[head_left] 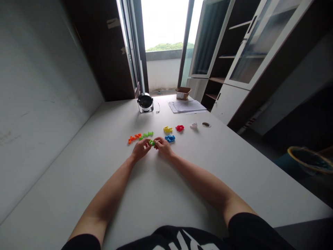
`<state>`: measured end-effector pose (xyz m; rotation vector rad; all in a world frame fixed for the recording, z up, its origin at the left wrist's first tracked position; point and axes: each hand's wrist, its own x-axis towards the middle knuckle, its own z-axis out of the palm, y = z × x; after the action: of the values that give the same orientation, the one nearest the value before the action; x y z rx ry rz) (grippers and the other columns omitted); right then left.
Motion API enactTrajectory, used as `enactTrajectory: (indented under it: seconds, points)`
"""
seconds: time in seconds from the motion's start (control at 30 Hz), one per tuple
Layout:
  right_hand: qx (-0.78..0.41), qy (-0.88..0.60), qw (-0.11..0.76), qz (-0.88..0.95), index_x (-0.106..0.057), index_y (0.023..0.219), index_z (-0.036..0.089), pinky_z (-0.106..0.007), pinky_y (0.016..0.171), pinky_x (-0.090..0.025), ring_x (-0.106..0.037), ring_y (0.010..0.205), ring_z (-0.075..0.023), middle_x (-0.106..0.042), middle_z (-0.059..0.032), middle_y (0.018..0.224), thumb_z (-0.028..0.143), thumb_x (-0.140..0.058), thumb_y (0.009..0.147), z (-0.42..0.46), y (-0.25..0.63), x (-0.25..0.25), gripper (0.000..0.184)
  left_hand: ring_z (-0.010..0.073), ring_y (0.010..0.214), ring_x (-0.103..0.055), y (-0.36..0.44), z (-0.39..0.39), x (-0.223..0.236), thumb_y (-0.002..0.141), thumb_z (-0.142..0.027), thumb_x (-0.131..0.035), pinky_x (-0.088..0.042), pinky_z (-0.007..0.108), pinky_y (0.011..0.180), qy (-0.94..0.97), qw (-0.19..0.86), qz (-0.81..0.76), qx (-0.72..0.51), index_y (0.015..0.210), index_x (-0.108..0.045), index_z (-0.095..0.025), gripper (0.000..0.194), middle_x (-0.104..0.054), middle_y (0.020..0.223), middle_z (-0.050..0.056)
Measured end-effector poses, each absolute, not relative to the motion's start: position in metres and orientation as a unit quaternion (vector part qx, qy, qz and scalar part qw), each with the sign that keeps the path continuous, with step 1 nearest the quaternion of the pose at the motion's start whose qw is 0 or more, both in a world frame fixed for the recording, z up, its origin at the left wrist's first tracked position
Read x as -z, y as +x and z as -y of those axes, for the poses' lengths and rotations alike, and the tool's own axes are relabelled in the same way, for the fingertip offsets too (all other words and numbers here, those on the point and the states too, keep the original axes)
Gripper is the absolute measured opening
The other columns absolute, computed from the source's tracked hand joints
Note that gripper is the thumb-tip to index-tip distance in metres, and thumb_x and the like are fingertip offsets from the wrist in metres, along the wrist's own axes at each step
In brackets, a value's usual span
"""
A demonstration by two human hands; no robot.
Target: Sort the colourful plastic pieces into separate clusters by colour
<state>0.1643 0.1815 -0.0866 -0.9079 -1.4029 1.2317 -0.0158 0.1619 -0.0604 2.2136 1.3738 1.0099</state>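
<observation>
Both my hands meet over the white table (78,166), with my left hand (141,150) and my right hand (162,146) pinching a small green plastic piece (152,142) between their fingertips. Just beyond them lie small plastic interlocking pieces. Orange ones (134,138) and green ones (146,134) form a loose row at the far left of my hands. A blue piece (170,138) lies close to my right hand. Farther on are a yellow piece (168,130), a red piece (179,128) and a white piece (193,125).
A round metal desk fan (145,102) and a short cable (158,107) stand at the table's far end, near papers (186,106) and an open cardboard box (183,93). The tabletop has a round grommet (206,124). A wall runs along the left edge; a glass-door cabinet (247,45) stands right.
</observation>
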Motion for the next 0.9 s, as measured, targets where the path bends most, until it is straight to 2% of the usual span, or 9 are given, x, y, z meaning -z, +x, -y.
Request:
enactTrajectory:
  seconds: [0.17,0.3,0.5,0.73,0.9]
  points:
    - [-0.507,-0.368,0.507,0.592,-0.063,0.091,0.020,-0.026,0.058,-0.047,-0.059,0.061,-0.0141,-0.065,0.0001,0.067,0.041,-0.057,0.085,-0.184,0.165,0.091,0.023,0.0148,0.074,-0.063,-0.016,-0.163,0.062,0.092,-0.029,-0.056,-0.048,0.026,0.071,0.787,0.174,-0.483,-0.342,0.105,-0.067,-0.022,0.018,-0.073,0.093,0.005]
    - [-0.457,-0.386,0.505,0.622,-0.063,0.103,0.022,-0.028,0.065,-0.050,-0.062,0.067,-0.0148,-0.067,0.0009,0.074,0.034,-0.055,0.085,-0.181,0.164,0.091,0.023,0.0138,0.064,-0.060,-0.019,-0.165,0.065,0.091,-0.031,-0.058,-0.045,0.024,0.063,0.746,0.186,-0.511,-0.383,0.117,-0.058,-0.022,0.027,-0.068,0.076,0.000]
    - [-0.318,-0.396,0.499,0.702,-0.061,0.118,0.025,-0.026,0.066,-0.050,-0.063,0.079,-0.0152,-0.067,-0.0014,0.092,0.025,-0.058,0.084,-0.172,0.162,0.087,0.034,0.0130,0.060,-0.059,-0.015,-0.168,0.070,0.087,-0.036,-0.064,-0.044,0.023,0.060,0.677,0.289,-0.497,-0.460,0.101,-0.055,-0.022,0.023,-0.064,0.069,-0.004]
    - [-0.251,-0.388,0.497,0.735,-0.064,0.112,0.023,-0.025,0.065,-0.051,-0.062,0.082,-0.0145,-0.064,-0.0059,0.103,0.027,-0.057,0.091,-0.166,0.160,0.080,0.022,0.0142,0.068,-0.063,-0.013,-0.172,0.074,0.088,-0.039,-0.064,-0.049,0.026,0.065,0.672,0.430,-0.388,-0.461,0.093,-0.057,-0.017,0.023,-0.065,0.074,0.002]
    - [-0.240,-0.389,0.490,0.743,-0.064,0.106,0.022,-0.025,0.067,-0.050,-0.061,0.084,-0.0151,-0.064,-0.0047,0.099,0.029,-0.062,0.088,-0.167,0.162,0.080,0.019,0.0132,0.068,-0.061,-0.016,-0.175,0.075,0.088,-0.037,-0.063,-0.050,0.027,0.066,0.673,0.423,-0.397,-0.459,0.095,-0.061,-0.017,0.022,-0.064,0.080,0.002]
